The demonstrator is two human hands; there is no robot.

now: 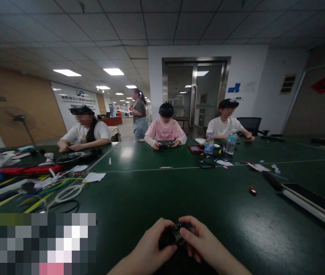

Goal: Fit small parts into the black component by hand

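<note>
Table (pixel 133 202): dark green, wide, filling most of the lower view, with pale seams across it.
Glass door (pixel 179 91): double, metal-framed, in the white wall at the back.
People: one in pink (pixel 165 130) sits straight across, one in white (pixel 86 131) to the left, another in white (pixel 225 126) to the right, all with dark headsets; a fourth in grey (pixel 139 112) stands behind.
Cable heap (pixel 67 193): loose coils in white, yellow and green along the left side, near a sheet of paper (pixel 95 177).
Slab (pixel 314 200): flat, dark-topped and pale-sided, lying at the right.
Bottles: two clear plastic ones, the nearer (pixel 209 144) just left of the other (pixel 231 143), both upright.
Left hand (pixel 152 240): fingers and thumb curled around the left side of the black part.
Right hand (pixel 198 238): thumb and index finger narrowed on its right end, other fingers bent below.
Black part (pixel 173 233): between both hands at the near middle; too dark and covered to say exactly what it is.
Wrench (pixel 110 162): lying on the far left half.
Red-and-black piece (pixel 252 191): alone, left of the slab.
</note>
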